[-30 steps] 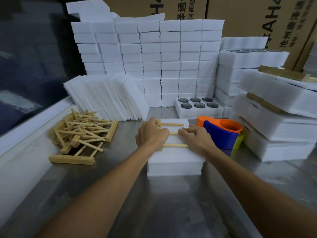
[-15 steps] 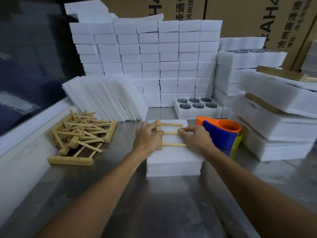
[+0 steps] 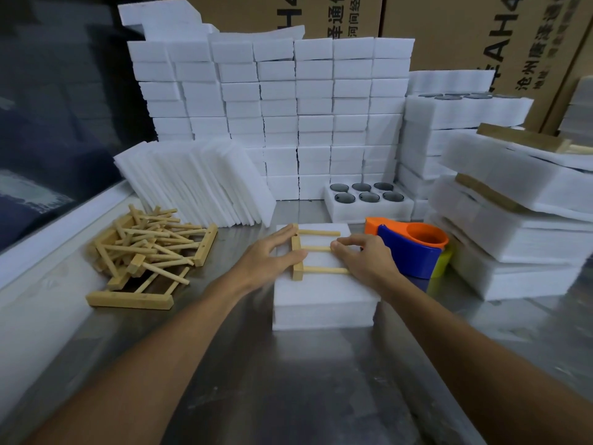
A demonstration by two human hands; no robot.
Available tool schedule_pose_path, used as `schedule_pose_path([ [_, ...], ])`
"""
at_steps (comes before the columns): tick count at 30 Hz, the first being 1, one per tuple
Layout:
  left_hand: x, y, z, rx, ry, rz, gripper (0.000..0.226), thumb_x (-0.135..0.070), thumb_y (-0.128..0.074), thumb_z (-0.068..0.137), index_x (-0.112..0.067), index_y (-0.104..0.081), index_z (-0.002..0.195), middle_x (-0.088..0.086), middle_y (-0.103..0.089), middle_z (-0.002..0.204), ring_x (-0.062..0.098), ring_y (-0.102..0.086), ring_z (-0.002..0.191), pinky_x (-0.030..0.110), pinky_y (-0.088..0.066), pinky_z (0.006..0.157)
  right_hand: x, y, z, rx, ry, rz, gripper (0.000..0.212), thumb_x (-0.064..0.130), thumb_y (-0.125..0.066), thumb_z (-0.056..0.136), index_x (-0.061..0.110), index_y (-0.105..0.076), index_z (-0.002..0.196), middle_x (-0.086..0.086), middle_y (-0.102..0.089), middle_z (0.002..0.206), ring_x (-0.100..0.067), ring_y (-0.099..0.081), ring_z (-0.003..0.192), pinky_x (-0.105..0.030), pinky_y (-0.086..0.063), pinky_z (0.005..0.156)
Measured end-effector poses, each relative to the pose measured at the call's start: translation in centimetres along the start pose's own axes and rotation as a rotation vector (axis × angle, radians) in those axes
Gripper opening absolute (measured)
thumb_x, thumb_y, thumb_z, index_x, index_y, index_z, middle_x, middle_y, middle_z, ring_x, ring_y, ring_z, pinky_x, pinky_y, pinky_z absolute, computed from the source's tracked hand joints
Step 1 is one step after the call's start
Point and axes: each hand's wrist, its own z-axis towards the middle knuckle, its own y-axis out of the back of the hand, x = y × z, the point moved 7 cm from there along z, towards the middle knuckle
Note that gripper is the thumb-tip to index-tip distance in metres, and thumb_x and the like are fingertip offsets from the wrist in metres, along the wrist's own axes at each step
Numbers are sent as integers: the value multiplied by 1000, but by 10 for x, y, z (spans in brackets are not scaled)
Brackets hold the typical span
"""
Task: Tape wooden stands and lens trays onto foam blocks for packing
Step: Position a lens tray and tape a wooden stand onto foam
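A white foam block (image 3: 324,297) lies on the steel table in the middle. On top of it lies a wooden stand (image 3: 305,252), a short bar with three thin dowels pointing right. My left hand (image 3: 268,256) is flat, its straight fingers touching the bar from the left. My right hand (image 3: 365,258) rests on the dowels' right ends, fingertips on the middle dowel. An orange and blue tape dispenser (image 3: 414,248) stands just right of the block. A foam lens tray (image 3: 369,203) with dark round lenses sits behind.
A heap of wooden stands (image 3: 147,248) lies at the left. Stacked foam blocks (image 3: 288,110) form a wall at the back, with leaning foam sheets (image 3: 199,181) before them. Taped packs (image 3: 519,226) pile at the right. Cardboard boxes (image 3: 465,33) stand behind.
My left hand has uncurled from over the bar and now lies flatter at its left side, uncovering the bar. My right hand has barely moved.
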Motion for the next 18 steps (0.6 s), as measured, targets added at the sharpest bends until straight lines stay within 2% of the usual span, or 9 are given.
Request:
schedule_pose_path([
  [3,1,2,2,7,15,26,68,-50,-70,85,-38,-43,147,-25,-33,154,1,-28,142,29,-21,117,6,1,-1,52,15,-74,32,49,-64,93,30,-71,117,5,-66,118,-7,-58,84,-22,-46,64],
  [5,0,2,2,12,9,30,68,-50,-70,85,-38,-44,146,-24,-34,154,1,-30,140,27,-22,115,11,11,0,71,41,-153,32,49,-60,95,26,-73,112,5,-70,103,-10,-64,81,-29,-53,67],
  [7,-1,2,2,16,1,29,67,-48,-70,86,-37,-44,146,-23,-34,154,2,-31,139,26,-24,113,18,39,4,-128,108,-319,38,49,-54,97,19,-73,110,-3,-72,100,-21,-67,88,-40,-56,79],
  [9,-1,2,4,14,-6,31,66,-45,-71,86,-34,-45,146,-22,-35,154,2,-33,139,23,-25,110,21,71,8,-363,127,-563,41,47,-52,95,16,-67,119,-10,-65,120,-31,-60,109,-45,-49,93],
  [10,-1,2,5,14,-6,29,66,-45,-71,86,-33,-45,146,-21,-35,154,3,-34,139,22,-25,109,17,80,12,-385,82,-669,48,48,-54,94,14,-60,126,-13,-60,128,-35,-55,118,-46,-45,97],
  [12,-1,2,6,21,-7,25,67,-45,-71,85,-32,-45,146,-21,-35,154,3,-33,139,22,-24,110,-2,90,21,-300,-71,-771,65,59,-57,90,9,-49,131,-16,-55,132,-38,-52,121,-46,-44,97],
  [14,-1,2,6,27,-10,26,69,-46,-71,85,-32,-45,147,-21,-34,154,3,-33,140,22,-24,110,-20,93,25,-243,-153,-786,74,67,-57,87,6,-48,127,-16,-59,125,-36,-58,114,-43,-47,90],
  [18,1,2,6,34,-3,31,71,-49,-70,84,-33,-43,147,-21,-33,155,6,-32,140,26,-25,112,-35,85,29,-187,-104,-918,51,63,-57,90,13,-57,96,-7,-66,102,-29,-62,95,-40,-44,92],
])
